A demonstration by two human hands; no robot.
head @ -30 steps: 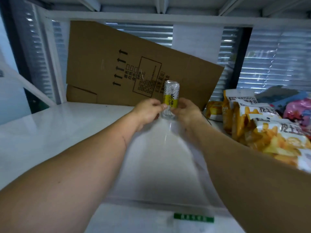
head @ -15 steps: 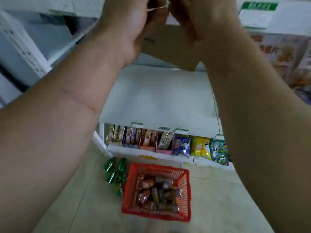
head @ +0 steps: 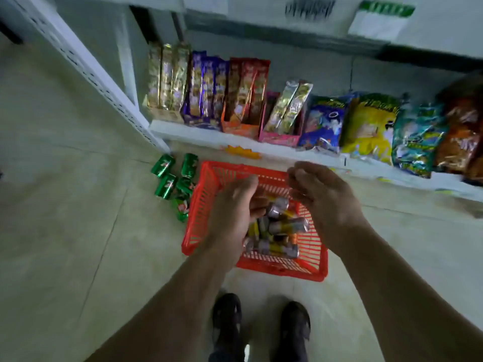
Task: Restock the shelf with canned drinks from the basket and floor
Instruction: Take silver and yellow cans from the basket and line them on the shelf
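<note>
**Cans wait in basket as both hands come down empty**

Cans (head: 283, 226) lie heaped on their sides in the red basket (head: 264, 265) on the floor, silver-and-yellow bodies pointing various ways, with one near the top running roughly left to right. A person's left hand (head: 235, 212) hovers over the heap, fingers loosely curled and holding nothing, fingertips directed down and right toward the pile. The right hand (head: 321, 197) hangs over the basket's right side, fingers half curled, also empty. Judged from this view, the left hand is the nearer to the cans, which lie just below and to the right of its fingers; whether it touches any cannot be told. Green cans (head: 175, 178) lie on the tiles just left of the basket, beside the shelf upright (head: 104, 82). Snack packs (head: 371, 129) fill the bottom shelf behind
</note>
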